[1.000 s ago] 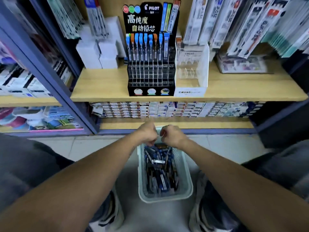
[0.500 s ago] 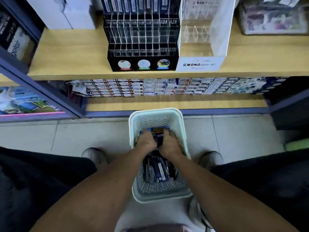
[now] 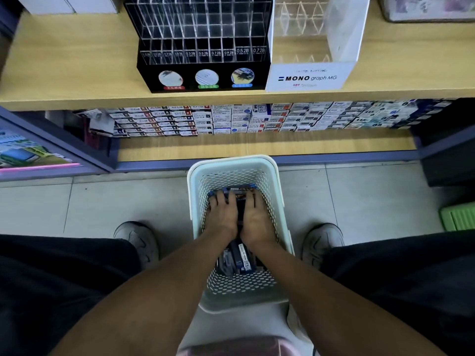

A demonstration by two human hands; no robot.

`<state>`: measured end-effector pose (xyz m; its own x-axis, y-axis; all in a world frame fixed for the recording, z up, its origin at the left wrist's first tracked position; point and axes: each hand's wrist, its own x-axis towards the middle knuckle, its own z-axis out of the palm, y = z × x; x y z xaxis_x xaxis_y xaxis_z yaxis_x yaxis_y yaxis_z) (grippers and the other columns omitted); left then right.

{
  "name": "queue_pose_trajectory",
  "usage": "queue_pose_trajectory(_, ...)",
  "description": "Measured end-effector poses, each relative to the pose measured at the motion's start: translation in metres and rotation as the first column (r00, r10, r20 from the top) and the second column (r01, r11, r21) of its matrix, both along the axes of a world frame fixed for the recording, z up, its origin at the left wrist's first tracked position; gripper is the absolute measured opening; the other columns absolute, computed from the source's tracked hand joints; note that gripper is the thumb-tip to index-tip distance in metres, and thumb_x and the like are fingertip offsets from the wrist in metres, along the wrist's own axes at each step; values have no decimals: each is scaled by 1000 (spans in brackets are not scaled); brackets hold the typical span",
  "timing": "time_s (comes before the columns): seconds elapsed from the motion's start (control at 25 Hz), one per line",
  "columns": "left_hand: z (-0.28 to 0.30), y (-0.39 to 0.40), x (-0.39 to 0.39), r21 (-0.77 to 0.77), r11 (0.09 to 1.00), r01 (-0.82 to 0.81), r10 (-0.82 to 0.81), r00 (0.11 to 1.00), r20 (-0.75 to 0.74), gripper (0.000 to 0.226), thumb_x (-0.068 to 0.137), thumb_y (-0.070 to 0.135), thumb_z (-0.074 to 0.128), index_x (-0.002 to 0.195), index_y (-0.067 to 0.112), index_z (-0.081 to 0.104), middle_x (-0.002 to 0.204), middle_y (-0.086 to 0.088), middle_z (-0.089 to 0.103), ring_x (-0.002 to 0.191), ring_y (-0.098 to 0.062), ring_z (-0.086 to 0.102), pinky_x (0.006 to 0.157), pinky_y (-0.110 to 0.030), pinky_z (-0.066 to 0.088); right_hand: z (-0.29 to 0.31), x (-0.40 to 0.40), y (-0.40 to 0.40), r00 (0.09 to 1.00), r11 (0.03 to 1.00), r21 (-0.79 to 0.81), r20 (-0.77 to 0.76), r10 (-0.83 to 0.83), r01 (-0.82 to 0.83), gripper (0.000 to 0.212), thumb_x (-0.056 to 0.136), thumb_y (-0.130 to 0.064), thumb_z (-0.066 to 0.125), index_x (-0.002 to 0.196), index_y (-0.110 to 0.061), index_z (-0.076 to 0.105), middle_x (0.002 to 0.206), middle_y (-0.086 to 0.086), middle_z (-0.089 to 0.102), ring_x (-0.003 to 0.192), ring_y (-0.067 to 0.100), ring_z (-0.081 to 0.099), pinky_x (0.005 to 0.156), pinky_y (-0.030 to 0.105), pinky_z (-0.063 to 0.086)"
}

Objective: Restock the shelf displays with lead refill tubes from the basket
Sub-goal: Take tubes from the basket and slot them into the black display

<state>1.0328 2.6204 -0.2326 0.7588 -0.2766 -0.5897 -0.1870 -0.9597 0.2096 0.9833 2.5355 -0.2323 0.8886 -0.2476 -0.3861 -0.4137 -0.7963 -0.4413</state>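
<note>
In the middle of the frame a pale perforated basket (image 3: 272,191) stands on the tiled floor (image 3: 102,201) between two grey shoes (image 3: 138,240), and both hands, left (image 3: 223,217) and right (image 3: 257,219), lie flat inside it with straight fingers pressed on the dark blue lead refill tubes (image 3: 239,258). On the wooden shelf (image 3: 77,60) above, a black rack (image 3: 203,42) carries slot labels such as "0.5 2B" and "0.7 2B". Beside it stands a clear stand (image 3: 308,75) reading "MONO graph MG"; stacked small boxes (image 3: 231,119) fill the lower shelf.

Dark blue-labelled lead refill tubes (image 3: 243,258) lie heaped inside the pale perforated basket (image 3: 232,167) on the floor
</note>
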Motion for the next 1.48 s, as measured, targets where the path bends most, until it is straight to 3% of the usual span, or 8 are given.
queue_pose_trajectory(0.32,-6,4,4,-12,999,29,-28,997,73,75,76,13,78,134,11,31,140,-12,32,129,-28,34,106,-37,41,-5,36,-6,901,909,-176,-294,318,-378,109,79,-17,76,156,2,2,163,19,5,152,36,5,125,39,16)
queue_pose_trajectory(0.6,-5,2,11,-26,999,34,-32,998,60,55,86,13,66,134,11,40,139,-13,44,132,-30,40,108,-41,41,3,32,-6,908,867,-275,-184,377,-416,53,85,-14,66,133,-9,43,135,13,48,126,28,45,105,36,44)
queue_pose_trajectory(0.72,-7,4,14,-183,966,-182,181,983,-23,27,89,8,55,113,11,44,113,-14,58,103,-32,59,83,-43,50,14,35,-4,932,909,-231,-193,307,-348,29,90,-4,58,119,-7,58,120,16,64,111,31,63,91,37,54)
queue_pose_trajectory(0.84,-2,1,9,-378,718,-584,561,808,-183,7,84,15,52,89,14,47,87,-13,58,73,-23,54,63,-32,40,18,42,-4,960,979,-103,-241,145,-174,19,89,0,56,105,-4,64,110,17,69,101,31,68,82,36,57)
queue_pose_trajectory(1.0,15,3,-1,-488,447,-749,673,642,-368,27,88,-2,46,111,13,44,93,-11,59,82,-21,54,64,-30,42,17,48,-6,940,989,139,-341,8,42,16,89,-9,59,102,-4,66,102,15,68,91,29,66,71,30,53)
queue_pose_trajectory(1.24,17,-5,11,-346,97,-933,710,308,-633,22,90,6,46,106,11,60,97,-20,67,82,-29,62,75,-43,55,28,58,-11,724,611,434,-581,-372,662,19,88,-8,49,95,-4,67,87,17,68,75,29,62,66,38,53)
queue_pose_trajectory(1.32,18,-5,14,-288,-5,-958,702,202,-683,21,96,11,46,97,9,66,84,-18,65,71,-26,61,67,-36,54,30,64,-12,694,554,447,-602,-394,702,20,90,-15,52,95,-6,69,89,17,70,80,31,67,72,40,55)
queue_pose_trajectory(1.48,9,-6,16,-291,-50,-955,714,169,-680,20,94,4,52,91,6,72,83,-23,69,64,-28,62,62,-37,52,28,71,-12,756,686,402,-560,-340,607,24,91,-16,59,99,5,68,101,22,72,82,30,68,61,30,49)
